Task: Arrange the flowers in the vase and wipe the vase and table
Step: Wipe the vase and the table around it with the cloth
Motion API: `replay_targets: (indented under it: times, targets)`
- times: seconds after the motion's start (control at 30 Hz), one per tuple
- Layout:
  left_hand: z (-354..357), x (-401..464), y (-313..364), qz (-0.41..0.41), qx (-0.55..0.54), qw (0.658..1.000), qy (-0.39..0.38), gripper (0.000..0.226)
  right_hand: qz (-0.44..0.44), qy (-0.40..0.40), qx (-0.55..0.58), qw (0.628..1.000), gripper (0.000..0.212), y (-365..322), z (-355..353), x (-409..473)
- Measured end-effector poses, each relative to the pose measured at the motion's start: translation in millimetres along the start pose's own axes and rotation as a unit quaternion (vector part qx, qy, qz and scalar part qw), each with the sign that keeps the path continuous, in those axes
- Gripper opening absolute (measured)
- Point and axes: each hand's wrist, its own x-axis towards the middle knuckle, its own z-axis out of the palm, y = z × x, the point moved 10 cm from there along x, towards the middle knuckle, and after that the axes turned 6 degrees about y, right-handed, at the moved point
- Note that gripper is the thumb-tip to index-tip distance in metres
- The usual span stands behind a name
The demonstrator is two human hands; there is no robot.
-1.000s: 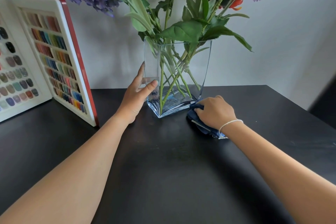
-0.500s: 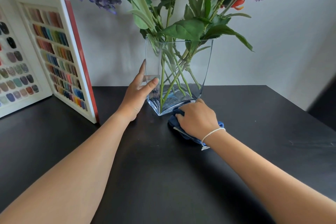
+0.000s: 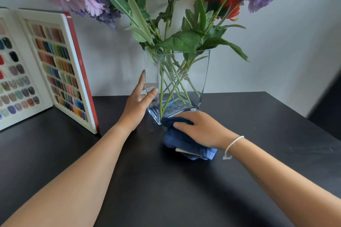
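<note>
A clear rectangular glass vase (image 3: 199, 72) stands upright at the back of the black table (image 3: 166, 190). It holds flowers (image 3: 184, 42) with green stems, pink, purple and orange blooms. My left hand (image 3: 136, 105) grips the vase's left edge, thumb on the front face. My right hand (image 3: 201, 129) presses a folded dark blue cloth (image 3: 177, 140) flat on the table, right against the vase's front base.
An open sample book (image 3: 55, 72) with rows of coloured swatches stands upright at the left, its red-edged cover near my left forearm. A pale wall rises behind the table. The table's right edge runs diagonally at the far right.
My right hand slid the cloth leftward along the vase's front base. The view moved closer to the vase. My left hand kept its hold on the vase.
</note>
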Motion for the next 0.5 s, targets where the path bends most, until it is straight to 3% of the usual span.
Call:
replay_targets:
  times: [0.1,0.27,0.5]
  targets:
    - [0,-1,1,0.0,0.023,1.0,0.018,0.096,0.052,0.043,0.112,0.991,0.018,19,-23,-6]
    - [-1,-2,4,0.017,0.097,0.995,0.033,0.11,0.148,0.078,0.328,0.93,0.016,57,-37,-16]
    - [-10,-1,6,0.018,0.092,0.993,0.068,0.101,0.193,0.132,0.458,0.858,0.018,90,-46,-9]
